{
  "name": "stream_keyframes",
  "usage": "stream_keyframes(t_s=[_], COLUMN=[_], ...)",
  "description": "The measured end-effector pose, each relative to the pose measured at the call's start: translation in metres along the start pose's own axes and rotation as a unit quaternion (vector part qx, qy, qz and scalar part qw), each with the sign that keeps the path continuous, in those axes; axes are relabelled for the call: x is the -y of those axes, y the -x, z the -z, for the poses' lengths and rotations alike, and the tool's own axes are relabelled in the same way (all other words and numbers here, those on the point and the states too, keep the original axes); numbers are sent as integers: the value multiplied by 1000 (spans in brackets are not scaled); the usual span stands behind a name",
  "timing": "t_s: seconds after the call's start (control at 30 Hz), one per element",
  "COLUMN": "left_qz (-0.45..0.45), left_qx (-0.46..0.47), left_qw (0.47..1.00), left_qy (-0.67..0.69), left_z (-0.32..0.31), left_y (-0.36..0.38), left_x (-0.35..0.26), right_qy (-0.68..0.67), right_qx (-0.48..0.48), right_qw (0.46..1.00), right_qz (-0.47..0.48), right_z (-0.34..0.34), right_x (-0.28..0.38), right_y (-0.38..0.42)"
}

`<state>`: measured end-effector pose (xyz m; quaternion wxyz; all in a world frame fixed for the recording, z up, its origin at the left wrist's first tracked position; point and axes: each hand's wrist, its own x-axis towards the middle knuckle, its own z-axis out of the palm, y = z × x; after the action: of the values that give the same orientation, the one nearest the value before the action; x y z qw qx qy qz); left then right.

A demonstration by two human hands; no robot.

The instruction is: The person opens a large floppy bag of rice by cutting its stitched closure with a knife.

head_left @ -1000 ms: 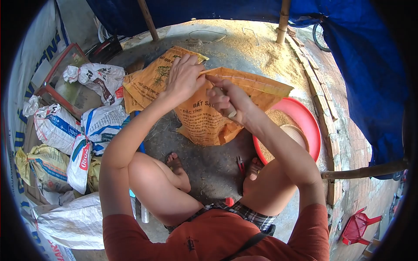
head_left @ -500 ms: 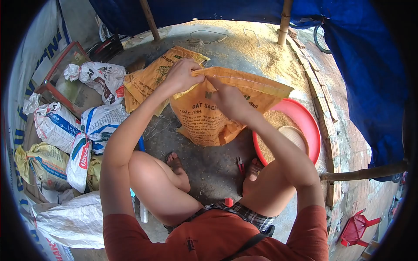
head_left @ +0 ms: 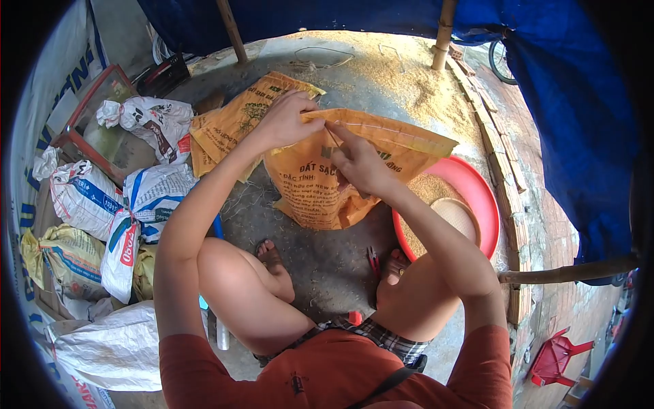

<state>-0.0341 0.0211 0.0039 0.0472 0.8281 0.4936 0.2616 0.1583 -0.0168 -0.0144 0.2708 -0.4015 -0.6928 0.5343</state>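
An orange printed sack (head_left: 317, 194) stands on the floor in front of me, its stitched top edge lifted. My left hand (head_left: 291, 121) is closed in a pinch on the left end of that edge. Close beside it, my right hand (head_left: 362, 163) is on the upper front of the sack, its index finger reaching to the seam and the other fingers curled against the material. Whether a thread is between the right fingers is too small to tell. A second orange sack (head_left: 228, 129) lies flat behind my left hand.
A red basin (head_left: 492, 215) with grain and a round tray (head_left: 458, 219) is at the right. Pliers (head_left: 373, 261) lie near my right foot. Filled bags (head_left: 85, 194) crowd the left side. Grain (head_left: 422, 82) is spread at the back, beside a brick edge (head_left: 501, 157). A red stool (head_left: 560, 360) is lower right.
My right hand has shifted slightly, its curled fingers and thumb turning more into view. My left hand keeps its pinch on the sack's edge. The view has moved a little.
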Motion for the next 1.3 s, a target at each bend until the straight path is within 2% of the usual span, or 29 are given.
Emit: stream_keyframes(t_s=[0.03,0.17,0.23,0.37,0.47,0.5,0.53,0.57,0.6,0.63,0.67,0.83,0.87,0.9,0.93,0.97,1.03,1.17,1.2,1.23,1.27,1.3], left_qz=[17,3,-44,-9,36,57,79,79,86,92,92,90,90,90,91,91,103,78,78,85,93,96], left_qx=[20,8,-61,-29,-16,-14,-12,-13,-11,-10,-10,-18,-18,-9,0,1,2,3,1,44,88,91], left_qw=[999,999,997,999,998,996,993,993,992,991,991,991,991,991,989,989,987,991,991,976,951,950], left_qy=[24,42,33,43,52,70,88,88,91,94,93,93,93,103,113,114,126,107,108,195,281,284], left_z=[1,-3,-9,-9,-12,-13,-13,-13,-14,-14,-14,-18,-18,-18,-18,-19,-18,-15,-13,-10,-9,-9], left_y=[0,0,0,-1,-3,-3,-3,-3,-4,-4,-5,-6,-7,-7,-7,-6,-6,-4,-3,-3,-2,-2], left_x=[1,8,9,9,12,12,12,13,14,15,15,16,16,15,13,12,9,9,13,15,16,16], right_qy=[32,87,206,220,180,42,-97,-97,-289,-469,-468,-332,-332,-50,238,238,381,375,300,221,221,144], right_qx=[-22,-35,-88,-98,-99,-56,-11,-10,34,76,76,42,41,-14,-68,-68,-106,-113,-76,-38,-37,-19], right_qw=[998,994,965,961,970,997,992,992,950,868,868,934,934,999,956,957,902,903,943,972,972,989], right_qz=[54,59,139,138,127,23,-81,-81,-116,-147,-147,-125,-125,16,155,154,175,177,126,72,68,17], right_z=[-3,-4,-10,-17,-16,-12,-10,-5,1,3,4,7,5,0,-5,-6,-8,-7,-3,0,2,4], right_x=[-1,2,-4,-5,8,22,32,25,12,12,11,24,16,1,-2,-4,-3,6,12,19,20,20], right_y=[0,0,-1,0,2,8,11,4,-6,-10,-10,1,0,-3,-2,-1,1,4,6,10,10,9])
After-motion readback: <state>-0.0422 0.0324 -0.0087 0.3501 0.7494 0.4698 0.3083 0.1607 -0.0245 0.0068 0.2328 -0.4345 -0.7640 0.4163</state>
